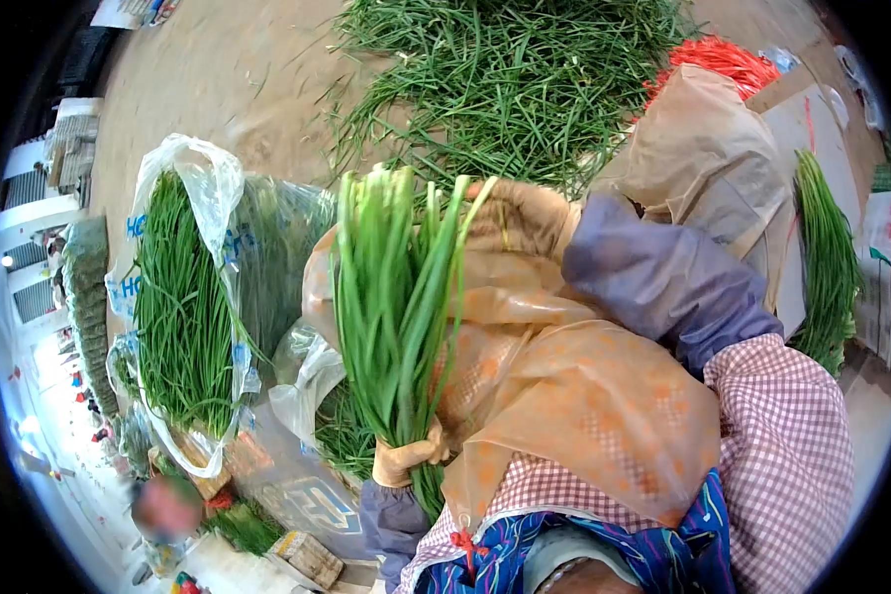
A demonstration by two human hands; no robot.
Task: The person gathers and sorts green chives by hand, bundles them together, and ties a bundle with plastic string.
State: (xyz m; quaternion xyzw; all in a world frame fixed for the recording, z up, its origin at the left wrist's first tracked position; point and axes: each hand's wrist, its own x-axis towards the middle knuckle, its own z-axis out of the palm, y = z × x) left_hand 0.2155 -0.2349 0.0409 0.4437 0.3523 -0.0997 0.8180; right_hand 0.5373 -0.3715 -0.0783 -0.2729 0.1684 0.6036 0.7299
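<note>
My left hand (403,457), in a tan glove, is wrapped round the leafy part of a bunch of chives (391,307). The bunch stands nearly upright before my body, its pale cut ends at the top. Beside those ends is my right hand (527,216), in a brownish glove; one stalk leans against its fingertips. Its fingers are partly hidden and blurred, so I cannot tell whether they grip anything. Beneath both arms, a translucent orange-patterned apron (584,386) covers my lap.
A large loose heap of chives (525,89) lies on the floor ahead. To the left, a clear plastic bag (203,158) holds more chives. On the right are red ties (718,67), a beige cloth-like cover (708,148) and another chive bunch (824,257). A person (168,510) is at lower left.
</note>
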